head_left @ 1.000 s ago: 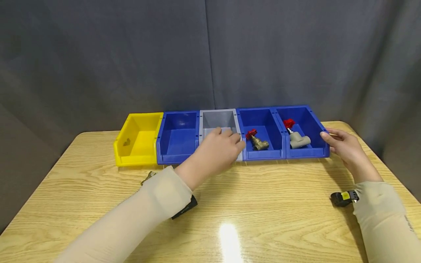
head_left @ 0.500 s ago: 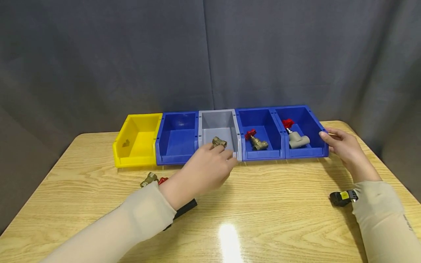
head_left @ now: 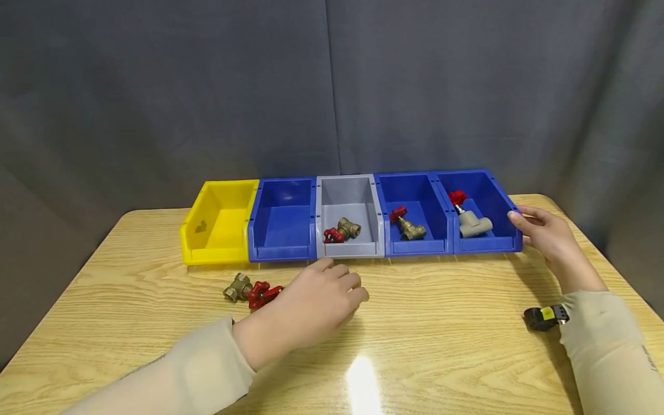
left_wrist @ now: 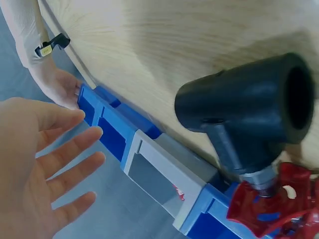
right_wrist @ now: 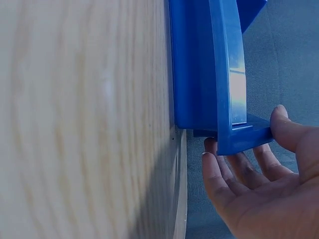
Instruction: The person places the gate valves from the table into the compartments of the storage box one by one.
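Note:
My left hand [head_left: 316,300], fingers loosely spread and holding nothing, hovers over the table in front of the grey bin [head_left: 353,250]. A brass valve with a red handwheel [head_left: 349,228] lies in that bin. Left of the hand, another brass valve [head_left: 238,287] rests on the table by red handwheels [head_left: 259,295]. Large in the left wrist view is a black tee-shaped valve [left_wrist: 234,104] with a red handwheel; my left forearm hides its black body in the head view. My right hand [head_left: 552,248] grips the side wall of the rightmost blue bin [head_left: 487,245] between thumb and fingers.
The bins form one row: a yellow bin [head_left: 215,256] at the left end, then a blue bin [head_left: 282,252]. A brass valve [head_left: 412,231] lies in the blue bin right of the grey one, a grey plastic valve [head_left: 474,223] in the rightmost. A dark curtain [head_left: 332,86] hangs behind.
My left hand has drawn back from the grey bin toward me, leaving a brass valve with a red handwheel in view there. My right hand stays on the blue bin.

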Tool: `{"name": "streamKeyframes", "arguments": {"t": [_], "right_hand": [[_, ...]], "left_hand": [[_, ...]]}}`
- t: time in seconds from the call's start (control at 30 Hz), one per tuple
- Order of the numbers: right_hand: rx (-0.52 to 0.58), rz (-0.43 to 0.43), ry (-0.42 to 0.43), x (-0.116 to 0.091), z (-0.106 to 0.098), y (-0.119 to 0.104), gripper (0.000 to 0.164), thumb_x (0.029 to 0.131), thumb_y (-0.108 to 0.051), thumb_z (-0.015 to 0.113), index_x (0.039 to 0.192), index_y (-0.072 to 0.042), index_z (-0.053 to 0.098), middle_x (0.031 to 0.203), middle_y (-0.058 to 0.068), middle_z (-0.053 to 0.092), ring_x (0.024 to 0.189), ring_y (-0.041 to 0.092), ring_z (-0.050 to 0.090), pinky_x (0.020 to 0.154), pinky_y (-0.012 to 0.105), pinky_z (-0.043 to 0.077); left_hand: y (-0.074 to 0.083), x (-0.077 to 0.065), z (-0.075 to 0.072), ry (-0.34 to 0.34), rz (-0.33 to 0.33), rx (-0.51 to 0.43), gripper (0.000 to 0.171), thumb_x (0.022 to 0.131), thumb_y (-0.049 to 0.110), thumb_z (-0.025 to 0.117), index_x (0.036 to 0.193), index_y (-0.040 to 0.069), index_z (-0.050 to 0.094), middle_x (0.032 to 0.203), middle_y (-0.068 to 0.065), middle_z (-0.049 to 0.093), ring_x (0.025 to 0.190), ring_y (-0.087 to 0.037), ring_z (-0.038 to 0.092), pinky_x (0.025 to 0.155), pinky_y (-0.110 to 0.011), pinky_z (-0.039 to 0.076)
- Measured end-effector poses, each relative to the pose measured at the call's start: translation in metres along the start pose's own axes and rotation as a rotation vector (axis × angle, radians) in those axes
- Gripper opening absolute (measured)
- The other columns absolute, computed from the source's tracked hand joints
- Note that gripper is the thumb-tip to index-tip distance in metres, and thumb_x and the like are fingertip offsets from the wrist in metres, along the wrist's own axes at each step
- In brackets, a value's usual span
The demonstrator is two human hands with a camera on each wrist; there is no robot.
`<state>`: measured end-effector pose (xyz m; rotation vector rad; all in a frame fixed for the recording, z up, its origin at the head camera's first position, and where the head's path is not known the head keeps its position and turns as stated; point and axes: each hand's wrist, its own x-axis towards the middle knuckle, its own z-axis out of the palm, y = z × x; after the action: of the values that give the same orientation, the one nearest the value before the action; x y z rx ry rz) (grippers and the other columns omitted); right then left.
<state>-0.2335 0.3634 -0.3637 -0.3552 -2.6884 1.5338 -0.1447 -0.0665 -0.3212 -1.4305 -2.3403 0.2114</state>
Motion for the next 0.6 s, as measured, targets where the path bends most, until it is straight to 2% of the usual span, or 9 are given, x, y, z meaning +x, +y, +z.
{"name": "streamKeyframes", "arguments": {"t": [0.27, 0.6], "right_hand": [[0.013, -0.023, 0.003, -0.001, -0.001, -0.001, 0.077, 0.101, -0.046, 0.049, 0.153, 0.006, 0.026, 0.144, 0.031, 0.037, 0.077, -0.014, 0.049, 0.068, 0.012, 0.047], [0.028, -0.019, 0.008, -0.001, 0.0, -0.002, 0.076, 0.101, -0.044, 0.05, 0.152, 0.007, 0.026, 0.144, 0.034, 0.036, 0.076, -0.015, 0.048, 0.068, 0.012, 0.047]], "left_hand": [[-0.001, -0.023, 0.007, -0.024, 0.032, -0.054, 0.011, 0.093, 0.019, 0.066, 0.101, 0.018, 0.073, 0.099, 0.005, 0.07, 0.094, -0.016, 0.063, 0.083, -0.032, 0.048], [-0.013, -0.047, 0.015, -0.046, 0.07, -0.14, 0.014, 0.094, 0.019, 0.067, 0.107, 0.019, 0.07, 0.107, 0.004, 0.069, 0.103, -0.016, 0.062, 0.093, -0.033, 0.047]]}}
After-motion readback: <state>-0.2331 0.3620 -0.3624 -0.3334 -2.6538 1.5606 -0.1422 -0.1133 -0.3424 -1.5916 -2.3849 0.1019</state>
